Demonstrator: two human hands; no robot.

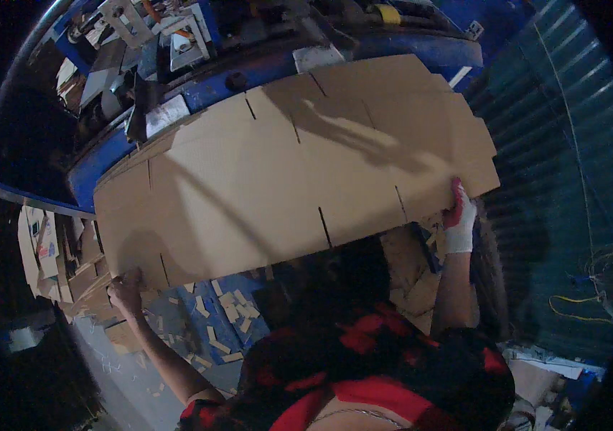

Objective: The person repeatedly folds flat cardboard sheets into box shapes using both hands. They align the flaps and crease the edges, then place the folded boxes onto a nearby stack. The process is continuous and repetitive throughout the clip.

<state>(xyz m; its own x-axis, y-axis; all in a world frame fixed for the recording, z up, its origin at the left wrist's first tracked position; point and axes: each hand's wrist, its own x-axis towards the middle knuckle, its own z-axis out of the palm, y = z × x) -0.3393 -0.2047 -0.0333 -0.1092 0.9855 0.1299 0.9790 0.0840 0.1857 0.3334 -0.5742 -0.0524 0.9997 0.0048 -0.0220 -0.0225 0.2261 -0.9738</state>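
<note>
A large flat cardboard sheet [242, 187] with dark slots cut in from its long edges spans the middle of the view. My bare left hand [125, 289] is closed on its near left corner. At the near right edge, my right hand [459, 219], in a white glove with red on the palm side, grips the sheet with the thumb on top; its other fingers are partly hidden under the board. The far edge of the cardboard lies against the blue machine [421, 49], below its metal plates [168, 115].
Cardboard scraps [231, 305] are strewn on the floor below. Stacked cardboard pieces [48, 251] stand at the left. A green corrugated wall [565, 144] runs along the right, with a yellow cord loop [572, 310] hanging there. Machine rollers and brackets [184, 43] fill the far side.
</note>
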